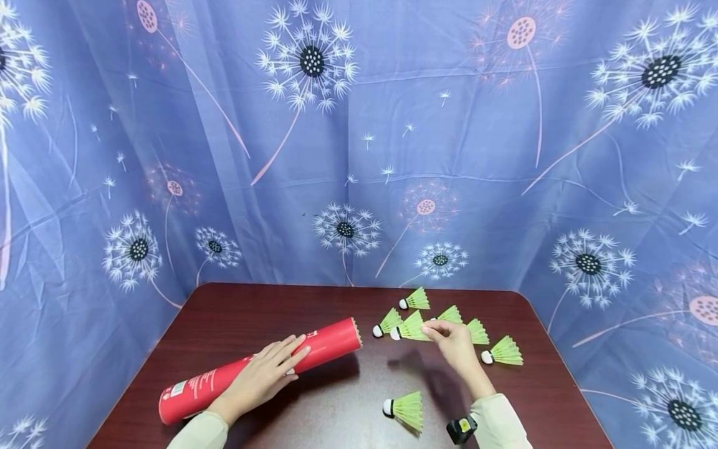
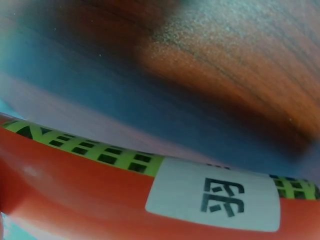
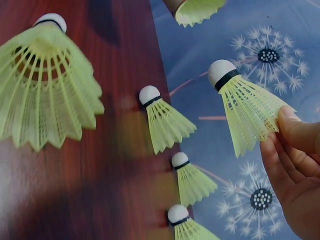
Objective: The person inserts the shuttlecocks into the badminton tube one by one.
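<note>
My right hand (image 1: 455, 349) pinches a yellow-green shuttlecock (image 1: 412, 327) by the edge of its skirt. In the right wrist view, the white cork of this held shuttlecock (image 3: 246, 102) points up and left, away from thumb and fingers. My left hand (image 1: 263, 374) lies across the middle of a red shuttlecock tube (image 1: 331, 343), gripping it with fingers over the top and thumb at the near side. The tube slants from near left to far right, its jagged-rimmed end facing the shuttlecocks. A white label (image 2: 215, 195) on it fills part of the left wrist view.
Several loose shuttlecocks lie on the dark wood table (image 1: 348, 405). One shuttlecock (image 1: 406, 410) is near the front, another (image 1: 503, 352) at the right, another (image 1: 415, 299) toward the back edge. A blue dandelion-print curtain (image 1: 381, 143) hangs behind and at both sides.
</note>
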Available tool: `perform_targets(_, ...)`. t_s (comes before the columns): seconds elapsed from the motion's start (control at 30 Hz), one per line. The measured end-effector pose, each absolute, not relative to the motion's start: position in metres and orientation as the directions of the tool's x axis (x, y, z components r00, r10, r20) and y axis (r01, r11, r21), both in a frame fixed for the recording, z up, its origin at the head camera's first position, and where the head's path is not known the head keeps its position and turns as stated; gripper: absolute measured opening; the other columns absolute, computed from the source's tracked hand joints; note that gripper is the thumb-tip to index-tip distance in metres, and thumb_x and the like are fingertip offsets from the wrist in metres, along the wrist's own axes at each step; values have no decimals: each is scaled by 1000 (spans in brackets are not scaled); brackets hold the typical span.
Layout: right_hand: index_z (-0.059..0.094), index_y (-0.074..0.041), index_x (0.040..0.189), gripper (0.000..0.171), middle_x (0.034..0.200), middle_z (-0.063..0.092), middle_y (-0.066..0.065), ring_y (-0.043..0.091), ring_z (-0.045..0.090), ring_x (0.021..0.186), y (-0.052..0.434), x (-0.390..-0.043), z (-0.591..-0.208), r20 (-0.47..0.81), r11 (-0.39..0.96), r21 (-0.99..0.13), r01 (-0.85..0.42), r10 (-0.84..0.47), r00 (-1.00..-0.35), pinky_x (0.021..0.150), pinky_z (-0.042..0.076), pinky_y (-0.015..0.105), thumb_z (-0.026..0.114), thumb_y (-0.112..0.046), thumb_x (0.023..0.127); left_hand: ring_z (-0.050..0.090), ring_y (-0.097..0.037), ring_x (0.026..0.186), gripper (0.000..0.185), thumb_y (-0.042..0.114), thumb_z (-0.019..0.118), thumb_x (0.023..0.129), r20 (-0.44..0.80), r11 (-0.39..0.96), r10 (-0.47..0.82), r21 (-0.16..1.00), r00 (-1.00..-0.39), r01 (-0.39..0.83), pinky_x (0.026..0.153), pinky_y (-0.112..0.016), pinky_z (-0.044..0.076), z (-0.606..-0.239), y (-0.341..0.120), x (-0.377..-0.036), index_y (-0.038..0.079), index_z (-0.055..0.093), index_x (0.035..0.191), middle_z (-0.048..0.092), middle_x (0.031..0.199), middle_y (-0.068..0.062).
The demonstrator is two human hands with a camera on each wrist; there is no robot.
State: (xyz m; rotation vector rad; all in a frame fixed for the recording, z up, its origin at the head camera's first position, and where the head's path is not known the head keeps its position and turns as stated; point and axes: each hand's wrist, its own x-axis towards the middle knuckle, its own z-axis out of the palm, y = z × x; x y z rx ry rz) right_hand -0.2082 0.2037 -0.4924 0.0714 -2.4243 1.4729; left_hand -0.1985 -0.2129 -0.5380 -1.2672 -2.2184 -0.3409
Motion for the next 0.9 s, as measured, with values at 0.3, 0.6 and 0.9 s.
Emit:
perform_targets(0.3,75,0,85,5,76,71,10,2,57,62,183,-218,-493,340,403,-872,-279,87,-936,58,48,19,74,-2,81,50,-36,125,49,38,38,103,583,524,705,-46,-403,850,117,-25,10,-538,-209,-198,9,51,140,46,145,-15)
perform_targets(0.6,76,-3,84,5,80,73,9,2,59,65,166,-226,-494,348,398,-868,-296,64,-935,59,49,21,76,-2,78,49,-32,128,49,38,39,103,585,526,706,-55,-400,849,107,-37,32,-539,-205,-199,9,50,141,46,145,-13)
perform_targets(0.9,76,-3,82,5,81,73,9,1,61,68,153,-231,-498,386,374,-859,-348,28,-922,60,49,18,76,0,78,49,-34,128,75,18,81,76,556,526,722,-53,-412,849,99,-46,41,-537,-201,-199,10,47,143,43,148,-13)
